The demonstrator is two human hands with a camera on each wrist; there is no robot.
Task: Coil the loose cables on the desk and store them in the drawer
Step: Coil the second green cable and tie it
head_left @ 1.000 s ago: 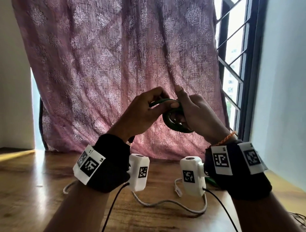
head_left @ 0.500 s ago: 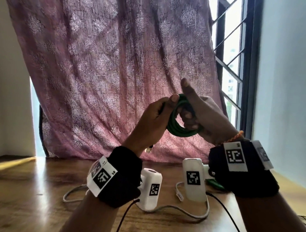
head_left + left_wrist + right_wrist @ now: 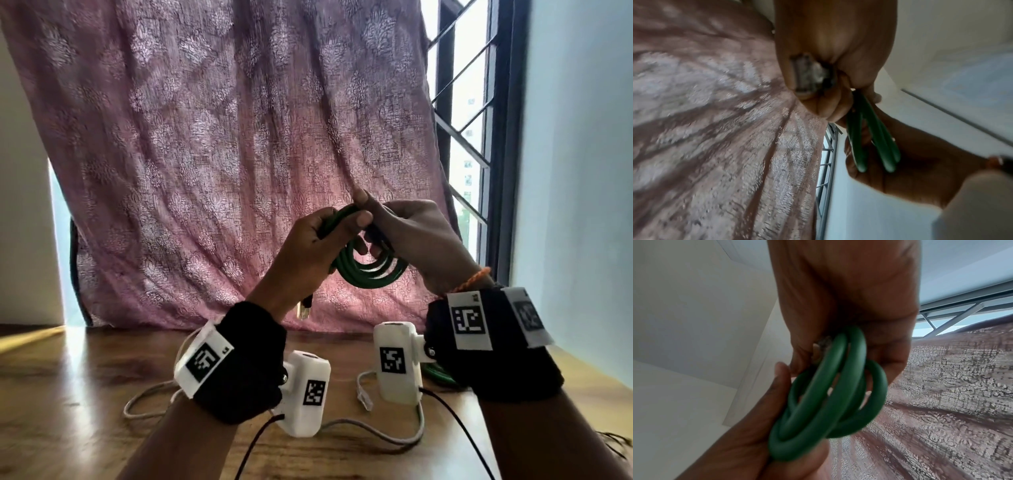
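Both hands are raised in front of the curtain with a green cable coil [image 3: 371,274] between them. My left hand [image 3: 318,240] grips the cable at the top of the coil, thumb pressed over it. A metal plug [image 3: 303,311] hangs out below that palm, and shows in the left wrist view as the plug [image 3: 809,73] under curled fingers. My right hand [image 3: 411,229] holds the coil from the right, fingers through the loops. In the right wrist view the green coil [image 3: 828,394] shows about three loops. No drawer is in view.
A white cable [image 3: 376,435] lies loose on the wooden desk [image 3: 85,394] below my wrists, with its clear plug [image 3: 363,399] near the middle. Another green cable [image 3: 442,375] lies behind my right wrist. A pink curtain [image 3: 222,154] and a barred window [image 3: 469,137] stand behind.
The coil has turned flat toward me and hangs lower under the hands. My left hand has moved up over the top of the coil, close against the right hand.
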